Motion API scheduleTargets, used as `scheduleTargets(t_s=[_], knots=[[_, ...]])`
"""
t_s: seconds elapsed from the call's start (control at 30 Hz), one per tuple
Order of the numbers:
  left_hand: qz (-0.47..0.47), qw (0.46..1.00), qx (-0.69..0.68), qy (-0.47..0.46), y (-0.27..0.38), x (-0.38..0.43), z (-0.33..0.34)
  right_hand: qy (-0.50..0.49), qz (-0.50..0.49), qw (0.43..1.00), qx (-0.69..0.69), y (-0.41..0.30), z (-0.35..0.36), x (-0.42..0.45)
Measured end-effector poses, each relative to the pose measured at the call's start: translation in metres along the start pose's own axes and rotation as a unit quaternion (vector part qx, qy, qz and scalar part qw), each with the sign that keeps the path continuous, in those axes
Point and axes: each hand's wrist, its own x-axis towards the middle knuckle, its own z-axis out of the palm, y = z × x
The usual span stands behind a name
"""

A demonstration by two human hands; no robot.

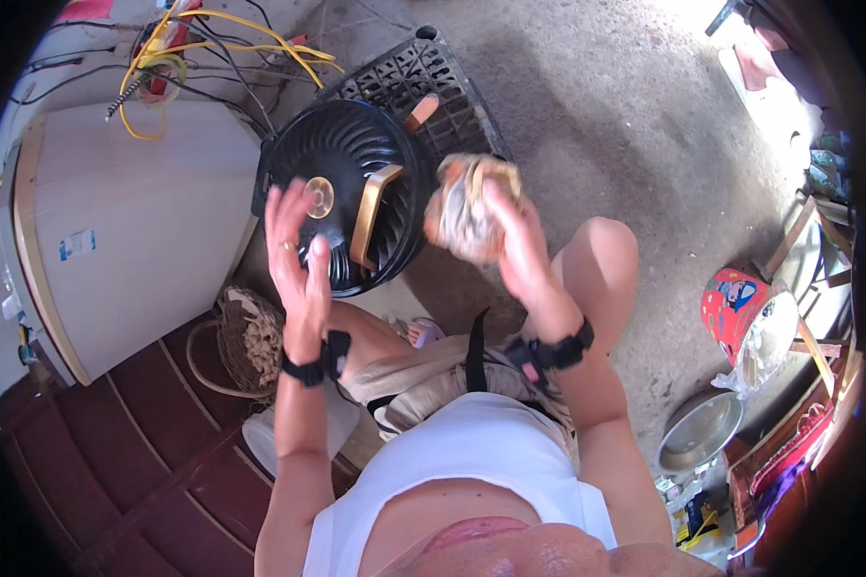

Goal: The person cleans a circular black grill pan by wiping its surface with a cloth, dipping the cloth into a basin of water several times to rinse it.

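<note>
My left hand (294, 263) is raised over the left part of a round black appliance (393, 249), with its fingers apart and nothing in it. Whether it touches the surface I cannot tell. The appliance, possibly an electric griddle, has a swirled ridged face, a gold-coloured arched handle (373, 213) and a round gold disc (320, 198). A copper-coloured grip (423, 112) sticks out at its far right. To the right of the appliance, my right hand (523, 245) grips a crumpled cloth (465, 216), white and orange-brown and blurred. Both wrists wear black straps.
A black plastic crate (447, 79) lies under and behind the appliance. At left stands a white cabinet-like box (137, 209), with tangled cables (224, 47) behind. A wicker basket (224, 360) holds ginger-like pieces. At right are a red bucket (729, 306) and a metal basin (700, 433).
</note>
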Motion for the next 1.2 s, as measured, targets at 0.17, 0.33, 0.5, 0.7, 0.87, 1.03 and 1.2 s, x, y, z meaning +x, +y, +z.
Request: scheduleTargets(t_s=[0.17, 0.33, 0.5, 0.7, 0.87, 1.03, 1.2], knots=[[0.065, 0.96, 0.247, -0.114, -0.052, -0.005, 0.031, 0.005, -0.128, 0.975, -0.181, 0.034, -0.006, 0.098], [0.045, 0.962, 0.252, -0.097, -0.054, -0.009, 0.038, 0.058, -0.154, 0.943, -0.289, 0.068, -0.021, 0.091], [0.035, 0.963, 0.253, -0.084, -0.059, -0.015, 0.038, 0.089, -0.056, 0.918, -0.382, 0.126, -0.022, -0.024], [0.048, 0.962, 0.253, -0.092, -0.06, -0.013, 0.038, 0.007, 0.033, 0.95, -0.31, 0.184, -0.004, -0.049], [0.05, 0.962, 0.253, -0.091, -0.065, -0.021, 0.034, 0.106, -0.052, 0.982, -0.15, 0.115, -0.035, -0.01], [0.047, 0.962, 0.253, -0.088, -0.062, -0.016, 0.035, 0.058, -0.169, 0.94, -0.291, 0.077, -0.003, 0.033], [0.064, 0.96, 0.256, -0.089, -0.061, -0.014, 0.035, 0.04, -0.207, 0.882, -0.421, 0.049, 0.0, 0.084]])
